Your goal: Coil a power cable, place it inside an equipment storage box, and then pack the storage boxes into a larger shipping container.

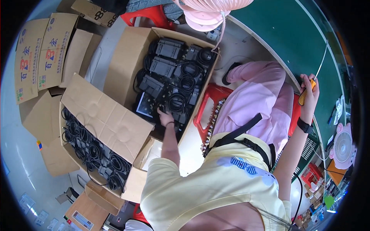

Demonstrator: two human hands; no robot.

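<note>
While gripping an orange-handled screwdriver (302,97) in the right hand (311,92), near the green tabletop's (277,27) edge, reaching with the left hand (165,117) into an open carton (120,63), among black devices (162,66), just right of a pale panel (145,104); cannot tell whether grasping anything there.

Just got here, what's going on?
A seated person has the left hand in an open cardboard box of black devices with coiled cables; whether it grips one isn't clear. The right hand holds an orange-handled screwdriver by the green table. A second box alongside holds similar ones.
</note>
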